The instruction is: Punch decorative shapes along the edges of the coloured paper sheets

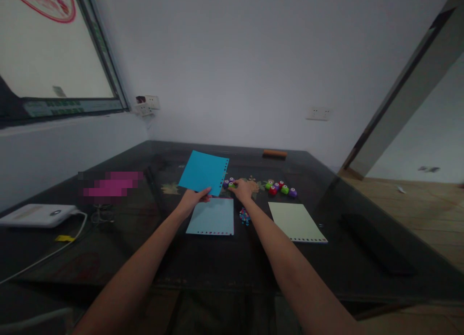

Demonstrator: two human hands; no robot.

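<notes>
Pinched in my left hand (198, 196) is a bright blue sheet of paper (205, 171) with punched holes along its right edge, raised above the table. A pale blue sheet (211, 218) lies just below it, holes toward me. My right hand (243, 189) is closed with its fingertips on a small green ball-like toy with an eye (232, 185). Right behind that toy sit purple ones (225, 184), partly hidden by the hand. A small pile of pink and blue bits (244, 216) lies beside my right forearm.
More red, green and purple eye toys (284, 190) cluster to the right, behind a pale yellow punched pad (297, 222). A brown bar-shaped object (274, 153) lies at the back. On the left are a white device (39, 215) and its cable (81, 228); a long black object (377, 243) lies right.
</notes>
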